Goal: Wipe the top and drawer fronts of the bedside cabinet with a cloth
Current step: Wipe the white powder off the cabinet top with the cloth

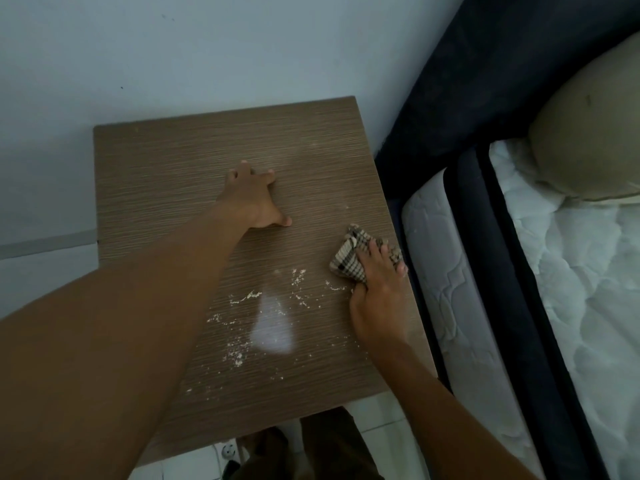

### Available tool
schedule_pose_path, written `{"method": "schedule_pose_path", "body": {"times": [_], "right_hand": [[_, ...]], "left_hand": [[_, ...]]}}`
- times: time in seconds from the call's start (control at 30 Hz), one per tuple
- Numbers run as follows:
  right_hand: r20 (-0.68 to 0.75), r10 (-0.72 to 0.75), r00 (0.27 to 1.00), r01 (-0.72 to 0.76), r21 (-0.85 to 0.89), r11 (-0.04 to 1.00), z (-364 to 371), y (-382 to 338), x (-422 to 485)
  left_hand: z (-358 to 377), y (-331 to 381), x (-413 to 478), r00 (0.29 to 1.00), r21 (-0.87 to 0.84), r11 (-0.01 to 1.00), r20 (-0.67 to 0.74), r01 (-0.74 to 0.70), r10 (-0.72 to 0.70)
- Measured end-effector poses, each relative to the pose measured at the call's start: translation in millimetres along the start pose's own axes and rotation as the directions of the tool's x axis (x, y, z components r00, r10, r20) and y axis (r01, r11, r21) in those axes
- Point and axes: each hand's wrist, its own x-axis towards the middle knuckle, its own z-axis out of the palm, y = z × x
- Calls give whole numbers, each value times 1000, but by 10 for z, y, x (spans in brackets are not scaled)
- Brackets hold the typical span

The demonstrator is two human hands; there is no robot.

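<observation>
Our right hand presses a bunched cloth down on the cabinet top, at the right of centre in the frame and close to the top's right edge. We see the fingers laid over the cloth and curled onto it, the thumb tucked against its near side, so the hand is closed on the fabric rather than flat. This cloth is a checked weave in beige, cream and dark brown, crumpled into a rough wedge with a folded corner sticking up toward the upper left.

Our left hand rests near the middle of the top, fingers spread and open, palm down on the wood, holding nothing.

We see the top as a brown, fine-grained wood-look panel set against a pale wall. Pale crumbs lie scattered across its lower half, around a bright patch of reflected light. On the right of the frame sits a bed with a dark frame, a white quilted mattress and a beige pillow.
</observation>
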Motion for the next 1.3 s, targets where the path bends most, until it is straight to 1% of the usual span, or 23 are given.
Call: {"method": "schedule_pose_path", "body": {"times": [0.13, 0.3, 0.37, 0.43, 0.5, 0.57, 0.6, 0.67, 0.73, 0.83, 0.9, 0.97, 1.03, 1.1, 1.2, 1.3], "right_hand": [[31, -22, 999, 22, -3, 1000, 157, -159, -412], [152, -60, 987, 63, -15, 998, 273, -402, -902], [173, -67, 983, 61, 38, 997, 232, -489, -1002], [179, -38, 983, 16, 120, 993, 121, -554, -983], [144, -30, 989, 2, 195, 981, -30, -593, -857], [65, -57, 996, 41, 227, 973, -189, -650, -640], [33, -58, 998, 48, 236, 971, -259, -681, -508], [-30, -49, 998, 55, 253, 966, -378, -739, -207], [-83, -42, 996, 60, 235, 970, -435, -770, 115], [-120, -23, 992, 40, 138, 990, -327, -661, 629], [-78, 3, 997, 3, 80, 997, -198, -562, 912], [-19, 16, 1000, -16, -1, 1000, -69, -494, 1104], [5, -10, 1000, 10, -111, 994, 38, -458, 1178], [7, -26, 1000, 27, -169, 985, 107, -464, 1146], [47, -64, 997, 69, -125, 990, 186, -494, 893], [89, -99, 991, 107, -85, 991, 242, -553, 457]], "left_hand": [[-12, -7, -20, 1000, -18, 1000, 13, 0, 0], [-5, -27, -62, 1000, -49, 999, 8, -9, 10], [9, -35, -72, 1000, -65, 998, 2, -16, 16], [37, -55, -99, 999, -87, 996, -18, -34, 32], [59, -119, -157, 994, -185, 978, -81, -92, 78], [46, -236, -277, 972, -349, 921, -210, -173, 103], [34, -303, -359, 954, -390, 898, -285, -203, 92], [27, -460, -516, 913, -380, 901, -406, -210, 42], [63, -641, -656, 887, -345, 926, -461, -156, -22], [191, -918, -763, 889, -283, 959, -437, 10, -138], [290, -1054, -783, 908, -235, 963, -359, 134, -215], [361, -1130, -788, 925, -222, 955, -279, 198, -257], [384, -1155, -789, 931, -216, 955, -261, 202, -256], [358, -1165, -798, 934, -220, 956, -259, 192, -247], [305, -1190, -830, 944, -229, 955, -226, 189, -241], [286, -1202, -857, 951, -214, 959, -204, 188, -232]]}}
